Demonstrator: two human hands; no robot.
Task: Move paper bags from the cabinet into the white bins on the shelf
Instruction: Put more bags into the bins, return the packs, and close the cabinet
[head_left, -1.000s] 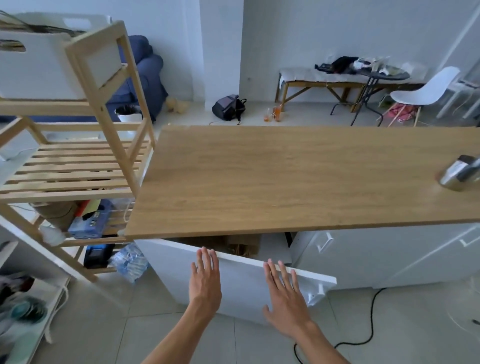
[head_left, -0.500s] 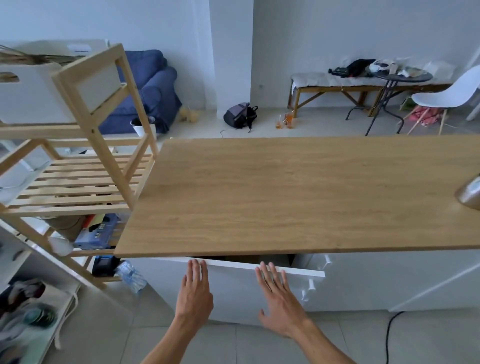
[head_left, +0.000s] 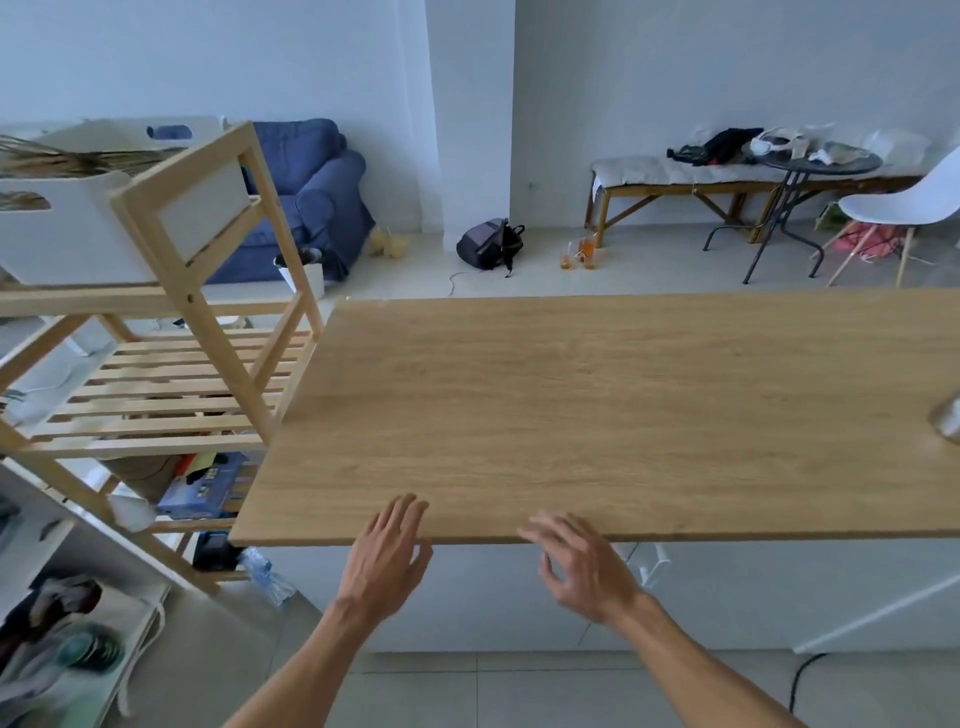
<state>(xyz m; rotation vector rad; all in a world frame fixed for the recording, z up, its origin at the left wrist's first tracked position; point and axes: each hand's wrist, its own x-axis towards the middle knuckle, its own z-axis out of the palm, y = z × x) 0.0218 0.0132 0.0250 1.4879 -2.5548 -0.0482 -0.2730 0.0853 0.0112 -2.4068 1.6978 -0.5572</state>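
Both hands hold nothing — the left hand (head_left: 387, 558) is spread with straight fingers at the front edge of the counter (head_left: 597, 415), the right hand (head_left: 584, 564) hangs loosely curled just beside it, and the cabinet door (head_left: 467, 597) below looks flush with its neighbours. No bag is clearly in view; brown edges poking from the white bin (head_left: 67, 228) on the shelf (head_left: 171, 249) may be bags, though I cannot tell. The risk, as I judge it, is stopping early — any bags left inside the cabinet are now out of sight.
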